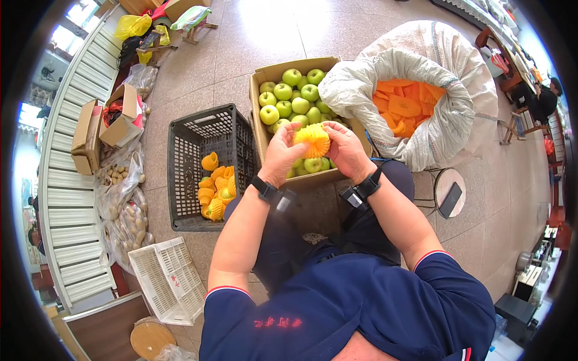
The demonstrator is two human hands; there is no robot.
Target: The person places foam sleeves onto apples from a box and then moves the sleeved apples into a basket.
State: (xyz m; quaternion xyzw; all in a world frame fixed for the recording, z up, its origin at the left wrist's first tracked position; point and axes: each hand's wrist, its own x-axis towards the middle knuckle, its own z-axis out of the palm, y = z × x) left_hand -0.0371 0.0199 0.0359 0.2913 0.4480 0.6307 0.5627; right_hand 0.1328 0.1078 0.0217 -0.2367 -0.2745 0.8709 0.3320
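Both hands hold a yellow-orange foam fruit net (312,141) above an open cardboard box (311,181). My left hand (281,153) grips its left side with thumb and fingers, and my right hand (348,151) pinches its right edge. Whether an apple is inside the net cannot be made out. Green apples (300,105) fill the box under and beyond my hands. To the left stands a black plastic crate (201,115) with several apples in foam nets (217,192) in it. At the right, a white woven sack (433,135) gapes open over a heap of orange foam nets (403,106).
A small round stool (445,178) with a phone (449,200) on it stands right of my knee. A white plastic crate (168,280) sits at lower left, near a round wooden stool (152,338). Bags of potatoes (119,173) and cartons (121,115) line the left wall.
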